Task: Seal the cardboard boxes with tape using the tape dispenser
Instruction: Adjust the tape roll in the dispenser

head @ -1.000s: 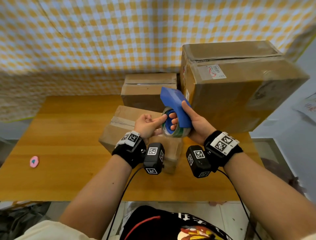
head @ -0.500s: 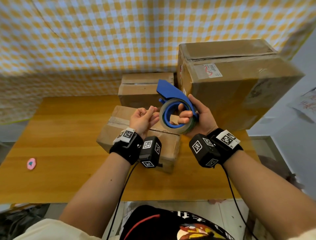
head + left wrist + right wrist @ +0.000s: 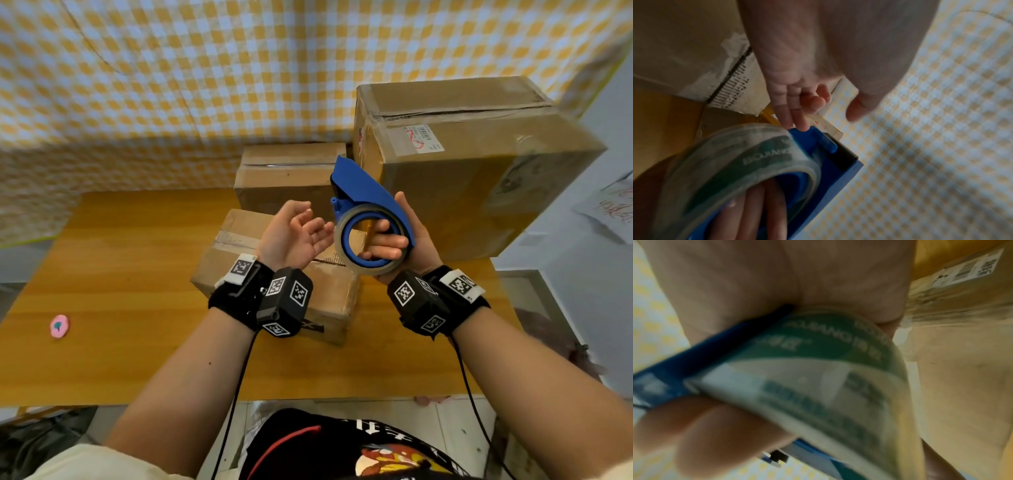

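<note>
Three cardboard boxes stand on the wooden table (image 3: 102, 342). Large box (image 3: 479, 171) sits at 2 o'clock, flaps closed, with a white label on its near upper edge. Medium box (image 3: 287, 178) sits at 12 o'clock, touching the large box, flaps closed. Small box (image 3: 226, 260) lies at centre, tilted, partly hidden behind both wrists; its top seam shows a dark gap. Contents of all three boxes cannot be seen.

Right hand (image 3: 407, 246) holds the blue tape dispenser (image 3: 363, 192) above the small box, at 1 o'clock from the left hand. Its fingers (image 3: 387, 245) pass through the core of the tape roll (image 3: 346, 260) and curl around it; the thumb lies along the outer side of the blue guard. The dispenser nose points toward 11 o'clock.

Left hand (image 3: 291, 236) is raised palm up, just beside the roll at 9 o'clock from it. Its fingers are loosely spread and slightly curled, gripping nothing. In the left wrist view the fingertips (image 3: 803, 126) lie at the blue frame next to the roll; contact cannot be confirmed.

One pink round object (image 3: 59, 326) lies at 8 o'clock on the table, well apart from the boxes.
</note>
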